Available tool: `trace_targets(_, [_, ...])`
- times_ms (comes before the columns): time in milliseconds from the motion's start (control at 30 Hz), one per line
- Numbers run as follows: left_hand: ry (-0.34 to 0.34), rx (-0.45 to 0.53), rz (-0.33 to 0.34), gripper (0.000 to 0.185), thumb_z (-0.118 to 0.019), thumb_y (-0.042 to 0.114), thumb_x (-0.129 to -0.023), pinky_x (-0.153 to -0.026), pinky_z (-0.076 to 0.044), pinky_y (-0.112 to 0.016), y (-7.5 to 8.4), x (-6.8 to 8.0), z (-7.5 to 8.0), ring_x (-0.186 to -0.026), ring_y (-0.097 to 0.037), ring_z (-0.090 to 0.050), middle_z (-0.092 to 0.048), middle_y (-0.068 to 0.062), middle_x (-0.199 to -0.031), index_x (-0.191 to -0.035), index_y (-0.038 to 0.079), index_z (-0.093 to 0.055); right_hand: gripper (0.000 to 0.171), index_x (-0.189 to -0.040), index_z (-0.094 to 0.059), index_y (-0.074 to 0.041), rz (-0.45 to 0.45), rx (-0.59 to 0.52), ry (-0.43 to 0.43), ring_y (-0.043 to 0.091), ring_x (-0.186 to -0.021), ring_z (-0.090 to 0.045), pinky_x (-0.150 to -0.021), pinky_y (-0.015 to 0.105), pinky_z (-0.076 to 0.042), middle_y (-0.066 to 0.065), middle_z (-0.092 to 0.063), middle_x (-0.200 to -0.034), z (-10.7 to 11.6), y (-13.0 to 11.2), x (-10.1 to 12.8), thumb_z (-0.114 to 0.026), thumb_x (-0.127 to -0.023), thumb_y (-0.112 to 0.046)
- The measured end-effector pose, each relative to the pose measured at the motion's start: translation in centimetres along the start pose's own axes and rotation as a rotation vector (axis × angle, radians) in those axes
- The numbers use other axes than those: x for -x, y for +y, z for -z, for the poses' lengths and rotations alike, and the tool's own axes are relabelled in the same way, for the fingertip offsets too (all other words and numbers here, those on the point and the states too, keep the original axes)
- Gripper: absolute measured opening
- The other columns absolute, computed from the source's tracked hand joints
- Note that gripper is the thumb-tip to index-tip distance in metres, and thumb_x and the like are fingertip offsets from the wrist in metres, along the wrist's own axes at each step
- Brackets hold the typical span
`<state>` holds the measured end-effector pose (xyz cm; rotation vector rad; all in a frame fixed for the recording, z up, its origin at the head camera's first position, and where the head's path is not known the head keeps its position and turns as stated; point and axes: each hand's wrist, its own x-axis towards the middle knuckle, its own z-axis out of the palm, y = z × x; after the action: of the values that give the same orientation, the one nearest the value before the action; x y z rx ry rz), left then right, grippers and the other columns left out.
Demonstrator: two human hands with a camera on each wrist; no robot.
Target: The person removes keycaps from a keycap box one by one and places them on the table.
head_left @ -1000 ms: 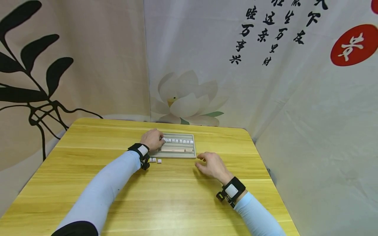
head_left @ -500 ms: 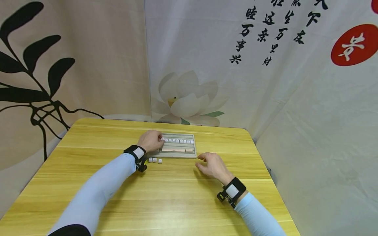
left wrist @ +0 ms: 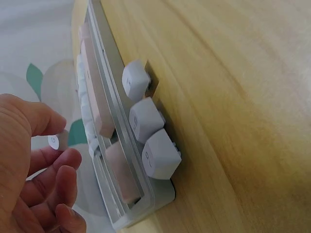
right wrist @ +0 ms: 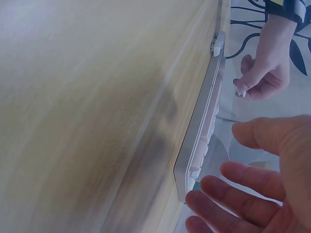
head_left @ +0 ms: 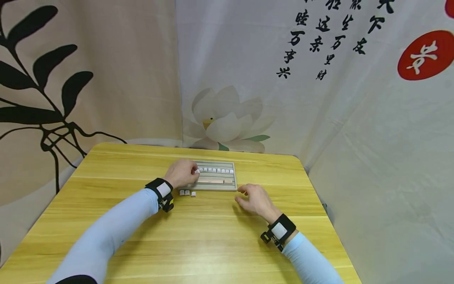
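Your left hand (head_left: pixel 181 172) has drawn back, pinching a white keycap (left wrist: pixel 52 141) over the tray (head_left: pixel 216 187); three loose keycaps (head_left: pixel 186 193) remain beside it, right hand (head_left: pixel 256 199) loosely spread.

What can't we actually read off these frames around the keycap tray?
- Legends on the keycaps in the tray: too small in the head view.
- Tray's left end: covered by the left hand.
- Pinched keycap: only a sliver shows between fingertips in the left wrist view.
- Tray rows in the right wrist view: edge-on, blurred; right hand blocks part.
- Three loose keycaps: legends faint, unreadable.
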<state>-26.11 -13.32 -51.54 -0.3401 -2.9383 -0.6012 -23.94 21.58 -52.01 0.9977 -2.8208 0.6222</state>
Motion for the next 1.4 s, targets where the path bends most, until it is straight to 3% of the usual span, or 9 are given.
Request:
trace_targets(200, [-0.014,-0.013,-0.048,0.012,-0.079,0.025,-0.099,-0.067,-0.053,-0.033,0.8,0.8,0.0,-0.072,-0.013,-0.064,-0.074,0.003,-0.083,-0.098,0.014,-0.08,0.032,-0.121,-0.082,-0.005,-0.002,-0.001,-0.01,0.028,-0.099,-0.082,-0.084,0.044,-0.067,0.014,-0.085,-0.119,-0.2,0.1,0.0,-0.083,-0.1,-0.028])
trace_targets(500, [-0.117,-0.038,-0.097,0.013,-0.082,0.026,-0.095,-0.056,-0.044,-0.026,1.4,1.7,0.2,-0.066,-0.01,-0.059,-0.07,0.004,-0.077,-0.094,0.014,-0.079,0.031,-0.121,-0.082,-0.005,0.001,-0.005,-0.007,0.029,-0.099,-0.082,-0.084,0.044,-0.067,0.015,-0.085,-0.118,-0.3,0.1,0.0,-0.084,-0.099,-0.027])
trace_targets(933, [-0.232,-0.03,-0.095,0.014,-0.085,0.031,-0.096,-0.062,-0.046,-0.027,2.0,2.9,-1.0,-0.071,-0.01,-0.06,-0.072,0.008,-0.082,-0.091,0.02,-0.078,0.029,-0.12,-0.082,-0.005,0.004,-0.015,-0.025,0.029,-0.1,-0.082,-0.083,0.044,-0.067,0.014,-0.085,-0.116,-0.4,0.0,-0.2,-0.082,-0.1,-0.027])
trace_targets(1133, [-0.235,-0.028,-0.121,0.015,-0.084,0.029,-0.095,-0.06,-0.043,-0.028,1.8,3.2,-1.6,-0.068,-0.01,-0.057,-0.069,0.008,-0.079,-0.084,0.022,-0.077,0.03,-0.122,-0.082,-0.005,0.007,-0.011,-0.045,0.027,-0.1,-0.082,-0.085,0.043,-0.068,0.013,-0.085,-0.118,-0.5,-0.1,-0.2,-0.082,-0.101,-0.027])
trace_targets(1400, [-0.215,-0.068,-0.145,0.012,-0.083,0.027,-0.094,-0.064,-0.048,-0.03,1.8,3.6,-2.1,-0.071,-0.008,-0.059,-0.072,0.01,-0.079,-0.083,0.023,-0.079,0.032,-0.123,-0.082,-0.005,0.013,-0.026,-0.056,0.029,-0.102,-0.083,-0.085,0.043,-0.067,0.013,-0.086,-0.119,-0.8,-0.3,-0.3,-0.081,-0.102,-0.029])
